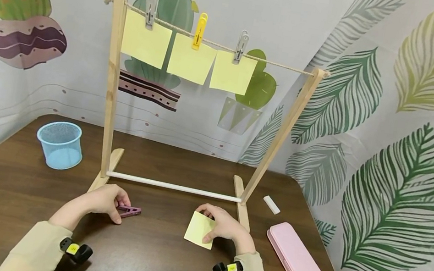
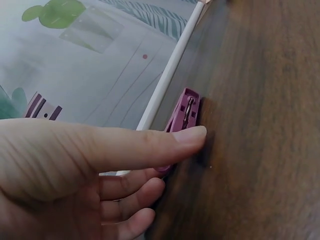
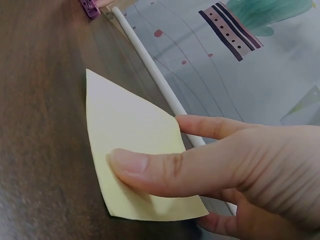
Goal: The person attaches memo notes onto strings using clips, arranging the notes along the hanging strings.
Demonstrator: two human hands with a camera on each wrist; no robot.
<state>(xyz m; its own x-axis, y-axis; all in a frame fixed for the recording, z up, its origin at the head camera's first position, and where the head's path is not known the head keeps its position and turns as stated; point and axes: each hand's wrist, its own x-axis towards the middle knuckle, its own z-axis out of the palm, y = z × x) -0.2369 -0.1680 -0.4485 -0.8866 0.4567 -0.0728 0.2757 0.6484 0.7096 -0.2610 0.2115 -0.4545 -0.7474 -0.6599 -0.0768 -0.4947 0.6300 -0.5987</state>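
Observation:
Between its thumb and fingers my left hand (image 1: 106, 201) pinches a purple clothespin (image 1: 129, 211) low over the table. In the left wrist view the thumb crosses the clothespin (image 2: 186, 109), hiding part of it; the metal spring shows. A yellow sticky note (image 1: 196, 227) is pinched in my right hand (image 1: 225, 226), tilted toward me. The right wrist view shows the thumb flat on the note's face (image 3: 130, 110) and the fingers behind it. Three more yellow notes hang from a rope (image 1: 221, 46), clipped by a grey clothespin (image 1: 151, 9), a yellow clothespin (image 1: 200, 31) and another grey clothespin (image 1: 241, 47).
The rope spans a wooden frame (image 1: 111, 93) with a white bottom bar (image 1: 174, 187), just beyond both hands. A blue mesh basket (image 1: 61, 153) stands at the left. At the right lie a small white block (image 1: 271, 205) and a pink case (image 1: 300, 267) on the brown table (image 1: 150, 256).

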